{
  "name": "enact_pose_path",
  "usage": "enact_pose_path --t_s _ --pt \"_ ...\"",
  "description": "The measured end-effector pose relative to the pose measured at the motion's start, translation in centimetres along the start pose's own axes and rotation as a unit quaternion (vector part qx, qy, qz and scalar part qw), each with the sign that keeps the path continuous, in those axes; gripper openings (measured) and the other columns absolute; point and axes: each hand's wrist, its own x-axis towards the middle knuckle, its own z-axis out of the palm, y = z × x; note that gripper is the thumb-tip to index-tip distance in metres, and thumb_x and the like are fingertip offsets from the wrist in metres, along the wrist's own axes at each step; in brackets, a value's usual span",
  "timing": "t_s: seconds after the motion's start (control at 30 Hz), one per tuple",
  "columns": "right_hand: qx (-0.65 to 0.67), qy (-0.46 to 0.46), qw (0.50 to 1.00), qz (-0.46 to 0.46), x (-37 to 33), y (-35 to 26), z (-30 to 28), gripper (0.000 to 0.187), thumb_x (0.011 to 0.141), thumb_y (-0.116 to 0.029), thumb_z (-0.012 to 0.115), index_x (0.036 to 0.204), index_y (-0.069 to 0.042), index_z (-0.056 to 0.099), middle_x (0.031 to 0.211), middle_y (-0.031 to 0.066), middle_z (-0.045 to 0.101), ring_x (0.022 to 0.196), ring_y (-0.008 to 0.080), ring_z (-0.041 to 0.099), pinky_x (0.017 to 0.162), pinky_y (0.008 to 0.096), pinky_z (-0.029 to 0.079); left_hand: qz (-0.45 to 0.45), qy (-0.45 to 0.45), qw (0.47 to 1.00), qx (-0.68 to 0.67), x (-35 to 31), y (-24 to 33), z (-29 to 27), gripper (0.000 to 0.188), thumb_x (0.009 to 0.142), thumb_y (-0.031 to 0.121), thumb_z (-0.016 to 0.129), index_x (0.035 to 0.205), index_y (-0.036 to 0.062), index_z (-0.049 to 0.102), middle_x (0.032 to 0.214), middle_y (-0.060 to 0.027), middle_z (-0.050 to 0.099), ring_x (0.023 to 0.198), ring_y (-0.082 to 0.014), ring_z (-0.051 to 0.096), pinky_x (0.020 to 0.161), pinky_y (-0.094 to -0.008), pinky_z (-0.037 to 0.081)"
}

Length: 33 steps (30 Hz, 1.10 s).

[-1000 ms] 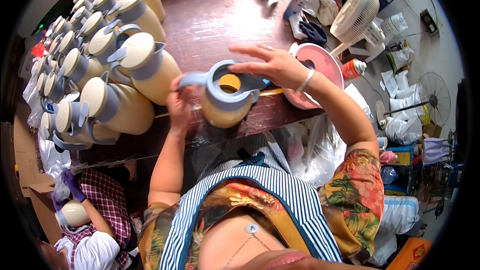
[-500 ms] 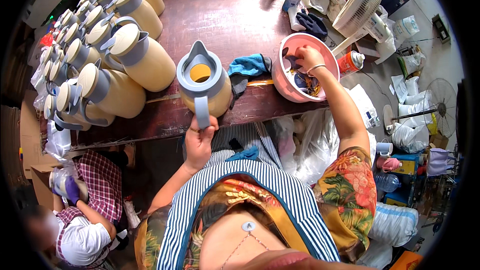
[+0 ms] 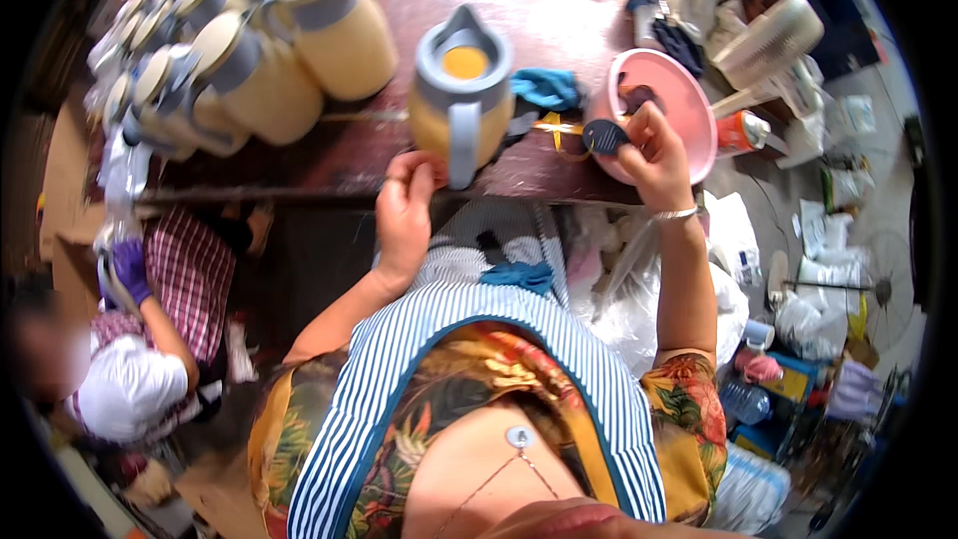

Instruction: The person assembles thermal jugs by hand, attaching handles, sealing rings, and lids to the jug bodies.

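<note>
A cream-and-grey jug (image 3: 461,105) stands uncapped near the table's front edge, its spout pointing away and its grey handle toward me. An orange-yellow round shows inside its mouth. My left hand (image 3: 403,215) is at the jug's lower left side, fingers loosely bent and apart, not around the handle. Between the thumb and fingers of my right hand (image 3: 659,155) is a dark round hang tag (image 3: 604,137) with a thin yellow string. That hand is over the near rim of a pink basin (image 3: 689,105), where more dark tags show, partly hidden.
Lidded jugs (image 3: 344,40) crowd the table's left side. A blue cloth (image 3: 547,87) lies between jug and basin. Right of the basin are a red spray can (image 3: 740,132) and a white fan (image 3: 773,40). A person with purple gloves (image 3: 130,269) sits at lower left.
My right hand has come out of the basin with a dark tag and moved nearer me. My left hand has let go of the jug's handle. The view has shifted.
</note>
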Motion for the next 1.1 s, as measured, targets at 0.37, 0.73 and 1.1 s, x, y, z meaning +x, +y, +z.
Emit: enact_pose_path --t_s 0.37,0.73,1.1 --pt "0.101 -0.093 0.990 0.036 -5.7 4.6 12.8 0.016 0.082 0.008 0.057 0.088 -0.001 0.045 0.084 0.0032 0.060 0.079 0.0053 0.057 0.070 0.0248 0.053 -0.344 -0.088 0.901 -0.249 -3.2 -2.1 -2.1 0.025 0.097 0.030 0.061 0.098 0.0046 0.062 0.100 -0.0060 0.066 0.098 -0.0193 0.064 0.095 -0.0412 0.051" --pt "0.212 0.170 0.953 0.134 -3.5 9.4 15.7 0.013 0.095 -0.005 0.061 0.107 -0.008 0.055 0.093 0.0015 0.060 0.079 0.0070 0.059 0.067 0.0221 0.055 -0.321 0.018 0.795 -0.515 2.4 -6.0 -4.0 0.014 0.093 0.018 0.063 0.087 0.0047 0.064 0.088 -0.0080 0.068 0.093 -0.0201 0.063 0.097 -0.0430 0.048" --pt "-0.066 0.065 0.957 -0.274 6.3 -1.6 12.7 0.016 0.086 0.001 0.064 0.100 -0.002 0.058 0.100 0.0109 0.068 0.093 0.0245 0.067 0.089 0.0355 0.049 0.160 -0.160 0.972 -0.063 7.6 7.8 0.1 0.021 0.093 -0.005 0.059 0.112 -0.0006 0.066 0.112 -0.0102 0.069 0.092 -0.0107 0.064 0.081 -0.0245 0.054"
